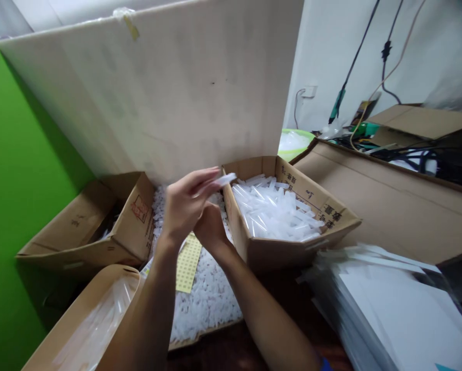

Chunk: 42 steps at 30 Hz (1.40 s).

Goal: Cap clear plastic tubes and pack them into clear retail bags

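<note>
My left hand is closed, its fingers pointing right. A small translucent white plastic tube sticks out past its fingertips, slightly blurred. Just below and against it, my right hand is curled up, and whatever its fingers may hold is hidden. Under both hands lies a yellow sheet of small printed stickers on a wide layer of small whitish plastic pieces. Beside my hands on the right, a cardboard box contains many similar clear tubes.
An open cardboard box stands at left, with a tan bin of clear plastic pieces in front. Stacked white sheets fill the lower right. A pale panel rises behind, and a green panel borders the left.
</note>
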### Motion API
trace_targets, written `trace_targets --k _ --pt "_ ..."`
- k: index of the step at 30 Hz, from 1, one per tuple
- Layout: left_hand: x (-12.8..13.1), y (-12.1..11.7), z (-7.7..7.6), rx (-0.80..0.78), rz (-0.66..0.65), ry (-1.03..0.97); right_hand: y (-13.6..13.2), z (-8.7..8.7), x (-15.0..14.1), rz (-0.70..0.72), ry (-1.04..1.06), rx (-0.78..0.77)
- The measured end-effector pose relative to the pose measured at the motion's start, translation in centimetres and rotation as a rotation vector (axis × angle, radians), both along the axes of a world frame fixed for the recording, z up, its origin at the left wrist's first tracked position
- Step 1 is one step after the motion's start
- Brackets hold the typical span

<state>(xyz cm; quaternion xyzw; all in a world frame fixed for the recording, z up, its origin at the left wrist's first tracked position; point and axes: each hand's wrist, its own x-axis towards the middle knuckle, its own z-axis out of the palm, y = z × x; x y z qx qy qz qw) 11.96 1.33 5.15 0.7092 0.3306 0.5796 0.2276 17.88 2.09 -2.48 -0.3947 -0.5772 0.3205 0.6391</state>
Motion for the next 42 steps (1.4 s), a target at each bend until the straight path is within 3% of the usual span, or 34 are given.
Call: trace_targets --k 4,9,15,20,27,34,42 --pt "-5.1 -0.1 -2.9 -0.107 0.198 -0.354 0.1 1.1 -0.1 0.073 0.129 -0.088" --pt "-7.4 0.4 -5.0 -0.181 0.217 -0.322 -0.1 1.7 0.3 0.165 0.368 -0.065" --pt "-8.5 0.9 -4.9 -0.232 0.034 -0.059 -0.4 1.9 0.4 0.081 0.325 -0.019" --pt "-9.1 1.1 -4.5 -0.122 0.019 0.21 -0.1 1.4 0.9 0.045 0.117 0.019" --pt "-9.2 1.4 -4.4 -0.178 -0.055 0.191 0.4 0.8 1.1 0.089 0.24 -0.063" --pt "-9.5 1.6 -4.6 -0.192 -0.035 0.208 0.3 0.9 1.4 0.136 0.151 -0.08" --pt "-8.4 1.3 -4.5 -0.345 -0.142 0.004 0.7 0.3 1.4 0.261 0.264 -0.105"
